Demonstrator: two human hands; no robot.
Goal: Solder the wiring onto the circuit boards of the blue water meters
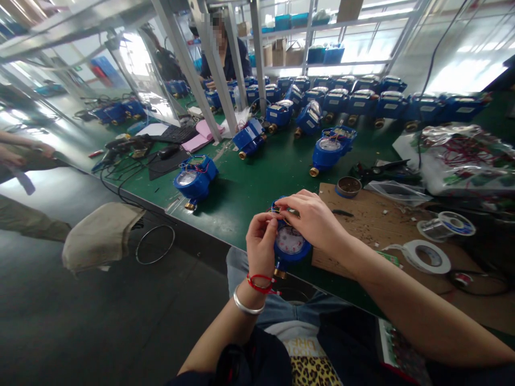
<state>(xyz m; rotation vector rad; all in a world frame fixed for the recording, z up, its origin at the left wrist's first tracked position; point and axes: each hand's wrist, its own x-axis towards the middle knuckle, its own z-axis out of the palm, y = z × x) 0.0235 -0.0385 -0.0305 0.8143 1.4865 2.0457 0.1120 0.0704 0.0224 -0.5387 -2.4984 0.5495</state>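
A blue water meter (290, 241) with a round clear dial and a brass fitting lies at the table's front edge, right before my body. My left hand (261, 238) is closed in a pinch at the upper left of this meter, thumb against forefinger. From the right, my right hand (308, 214) reaches over the meter's upper part, its fingers bent together close to the left fingertips. Thin wires show around the fingertips. Whatever the fingers pinch is too small or too covered to make out.
More blue meters (196, 179) stand on the green table (241, 187), several in rows at the back. On the right are cardboard (362, 225), a tape roll (427, 256), a solder spool (446, 226), a round tin (348, 186) and bagged wired parts (458, 155). A person (227, 56) sits opposite.
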